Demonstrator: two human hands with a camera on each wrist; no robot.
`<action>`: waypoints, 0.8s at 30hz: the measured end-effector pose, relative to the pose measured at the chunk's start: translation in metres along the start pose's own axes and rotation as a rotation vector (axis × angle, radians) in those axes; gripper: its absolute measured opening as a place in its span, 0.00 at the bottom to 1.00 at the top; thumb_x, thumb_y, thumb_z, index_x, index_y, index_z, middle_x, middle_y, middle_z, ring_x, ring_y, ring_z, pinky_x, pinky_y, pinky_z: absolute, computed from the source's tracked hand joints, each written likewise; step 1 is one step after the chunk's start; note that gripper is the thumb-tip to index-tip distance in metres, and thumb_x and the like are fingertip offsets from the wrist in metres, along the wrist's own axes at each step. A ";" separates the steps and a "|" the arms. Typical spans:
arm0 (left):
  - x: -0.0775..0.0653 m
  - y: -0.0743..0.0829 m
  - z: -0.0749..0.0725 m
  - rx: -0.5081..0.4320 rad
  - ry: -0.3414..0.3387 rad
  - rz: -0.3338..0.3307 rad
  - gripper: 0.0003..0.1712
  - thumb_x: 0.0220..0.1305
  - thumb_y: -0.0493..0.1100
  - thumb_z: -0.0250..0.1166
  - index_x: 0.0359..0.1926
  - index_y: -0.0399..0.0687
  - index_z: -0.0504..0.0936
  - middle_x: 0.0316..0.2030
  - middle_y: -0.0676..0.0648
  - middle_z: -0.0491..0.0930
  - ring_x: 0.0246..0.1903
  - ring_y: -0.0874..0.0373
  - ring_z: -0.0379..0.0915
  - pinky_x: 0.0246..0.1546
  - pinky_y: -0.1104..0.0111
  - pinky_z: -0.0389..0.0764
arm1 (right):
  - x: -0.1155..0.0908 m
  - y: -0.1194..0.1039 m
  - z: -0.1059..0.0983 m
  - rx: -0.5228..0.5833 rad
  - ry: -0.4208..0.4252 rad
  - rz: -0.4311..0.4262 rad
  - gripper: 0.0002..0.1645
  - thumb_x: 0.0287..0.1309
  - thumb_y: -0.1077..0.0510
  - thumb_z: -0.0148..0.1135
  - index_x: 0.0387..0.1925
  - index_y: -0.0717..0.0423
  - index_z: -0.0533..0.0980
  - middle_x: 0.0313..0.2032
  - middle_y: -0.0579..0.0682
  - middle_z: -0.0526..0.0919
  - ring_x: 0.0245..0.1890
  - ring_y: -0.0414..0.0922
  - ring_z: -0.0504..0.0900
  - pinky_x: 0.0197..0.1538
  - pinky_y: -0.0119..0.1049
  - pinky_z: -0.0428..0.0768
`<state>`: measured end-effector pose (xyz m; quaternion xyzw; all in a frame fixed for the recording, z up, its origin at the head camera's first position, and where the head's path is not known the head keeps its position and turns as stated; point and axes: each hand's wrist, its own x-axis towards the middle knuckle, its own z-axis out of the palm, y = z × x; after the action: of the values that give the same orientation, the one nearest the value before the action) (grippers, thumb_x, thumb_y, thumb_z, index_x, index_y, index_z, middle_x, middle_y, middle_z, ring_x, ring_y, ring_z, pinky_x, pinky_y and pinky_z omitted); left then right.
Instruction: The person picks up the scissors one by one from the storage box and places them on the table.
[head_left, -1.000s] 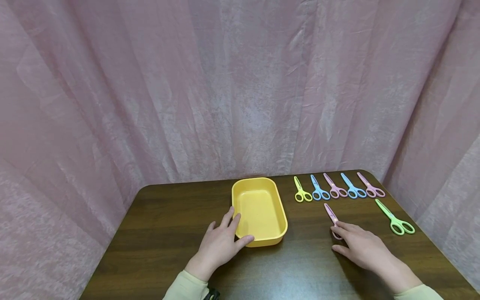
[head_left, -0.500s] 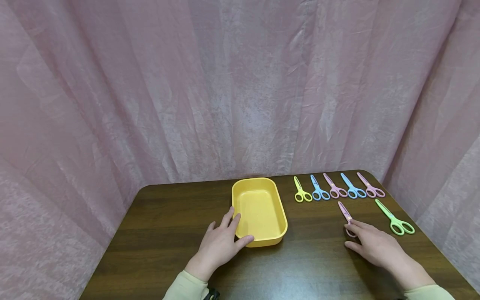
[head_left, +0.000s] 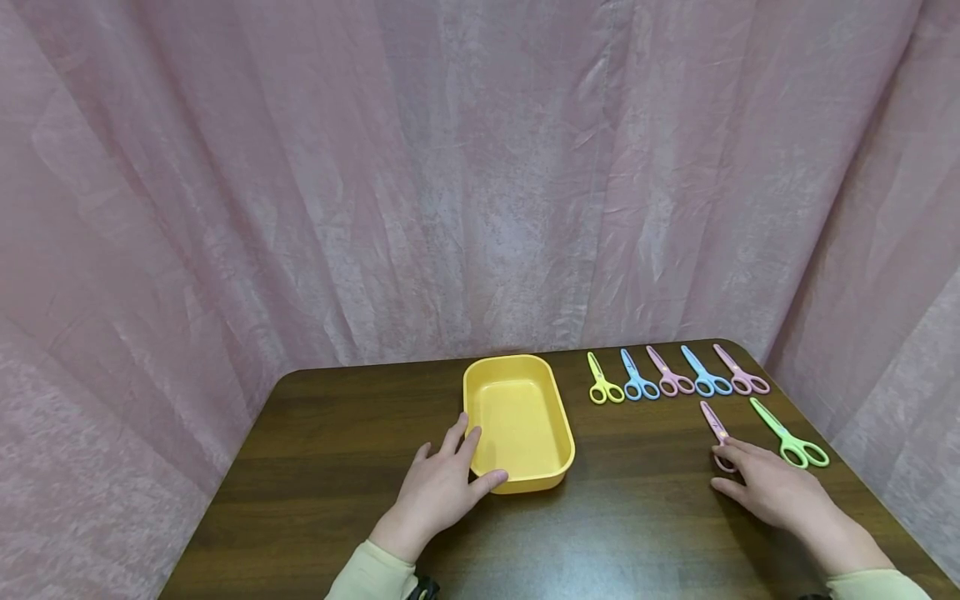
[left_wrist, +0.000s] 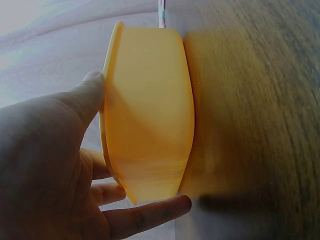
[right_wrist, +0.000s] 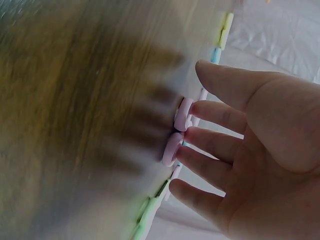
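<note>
A pink pair of scissors [head_left: 714,423] lies on the table with its blades pointing away. My right hand [head_left: 765,485] rests fingertips on its handle loops [right_wrist: 184,114], the fingers fairly straight and the thumb held apart. Part of the loops is hidden under the hand in the head view. My left hand [head_left: 442,483] touches the near left corner of a shallow yellow tray [head_left: 564,429]. Its fingers are spread and relaxed, with the thumb on the rim. In the left wrist view the tray's outer wall [left_wrist: 150,105] fills the middle.
Along the back right stand out several scissors in a row: yellow [head_left: 597,380], blue [head_left: 636,375], pink [head_left: 667,372], blue [head_left: 703,372] and pink [head_left: 739,372]. Green scissors [head_left: 787,434] lie right of my right hand. A pink curtain [head_left: 480,183] hangs behind the brown table [head_left: 337,442].
My right hand has slid the pink scissors to the right across the table, closer to the green pair. The left hand and tray have stayed in place.
</note>
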<state>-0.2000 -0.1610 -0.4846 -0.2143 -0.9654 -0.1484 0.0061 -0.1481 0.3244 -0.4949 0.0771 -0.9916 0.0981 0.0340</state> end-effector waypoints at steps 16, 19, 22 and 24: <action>0.002 -0.001 0.003 -0.001 -0.008 -0.009 0.53 0.77 0.78 0.57 0.82 0.44 0.71 0.85 0.38 0.58 0.61 0.41 0.85 0.73 0.33 0.66 | 0.002 0.015 -0.003 -0.013 0.011 -0.003 0.31 0.64 0.51 0.80 0.58 0.70 0.83 0.61 0.78 0.81 0.59 0.75 0.83 0.57 0.70 0.81; 0.002 -0.001 0.003 0.003 -0.007 -0.009 0.53 0.76 0.79 0.56 0.82 0.44 0.71 0.85 0.38 0.59 0.61 0.41 0.86 0.73 0.33 0.67 | 0.003 0.018 -0.003 -0.012 0.019 -0.007 0.30 0.64 0.52 0.80 0.58 0.69 0.83 0.60 0.78 0.81 0.58 0.75 0.83 0.56 0.70 0.81; 0.002 -0.001 0.003 0.000 -0.009 -0.009 0.53 0.77 0.79 0.56 0.83 0.44 0.71 0.85 0.38 0.58 0.61 0.41 0.86 0.73 0.33 0.67 | 0.003 0.020 -0.003 -0.012 0.025 -0.009 0.29 0.63 0.52 0.81 0.57 0.69 0.83 0.59 0.77 0.82 0.58 0.74 0.84 0.55 0.69 0.82; 0.002 -0.001 0.002 -0.004 -0.011 -0.007 0.53 0.77 0.79 0.56 0.82 0.44 0.71 0.85 0.38 0.58 0.61 0.41 0.86 0.73 0.33 0.67 | 0.004 0.021 -0.003 -0.012 0.025 -0.010 0.29 0.63 0.52 0.81 0.56 0.69 0.83 0.59 0.77 0.82 0.57 0.74 0.84 0.55 0.69 0.82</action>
<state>-0.2020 -0.1602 -0.4869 -0.2118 -0.9659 -0.1491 0.0000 -0.1549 0.3453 -0.4956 0.0804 -0.9913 0.0931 0.0474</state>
